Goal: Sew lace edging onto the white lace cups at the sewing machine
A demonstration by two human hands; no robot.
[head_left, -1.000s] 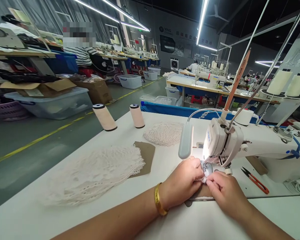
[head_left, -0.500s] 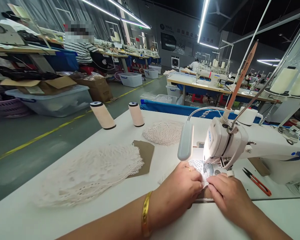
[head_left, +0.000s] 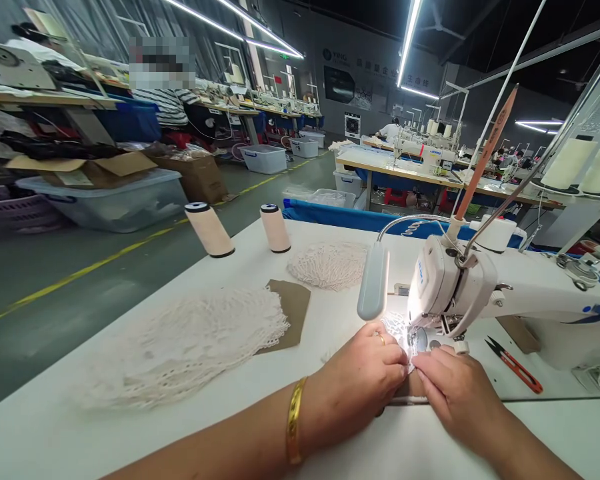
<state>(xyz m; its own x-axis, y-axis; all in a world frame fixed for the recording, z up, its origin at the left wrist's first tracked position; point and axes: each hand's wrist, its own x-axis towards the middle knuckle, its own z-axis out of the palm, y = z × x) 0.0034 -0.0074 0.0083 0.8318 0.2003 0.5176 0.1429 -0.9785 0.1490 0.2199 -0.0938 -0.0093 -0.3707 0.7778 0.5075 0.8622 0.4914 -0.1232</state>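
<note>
A piece of white lace (head_left: 396,325) lies under the needle area of the white sewing machine (head_left: 447,280), lit by its lamp. My left hand (head_left: 363,373), with a ring and a gold bracelet, is closed on the lace's left edge. From the right, my right hand (head_left: 455,387) pinches the near end of the same lace, its fingertips close to the left ones. The fingers hide part of the lace. Left of the hands, a large pile of lace (head_left: 195,340) partly covers a brown card (head_left: 293,313). A smaller lace pile (head_left: 327,265) sits behind.
Two thread cones (head_left: 210,230) stand at the table's back left edge. Orange-handled thread snips (head_left: 515,365) lie right of my right hand. A grey lamp (head_left: 373,283) hangs left of the machine head. Beyond are other sewing tables, plastic bins (head_left: 115,200) and seated people.
More of the lace shows beyond my left fingers, farther from me. Both hands keep their hold with only slight movement. The whole view has shifted slightly.
</note>
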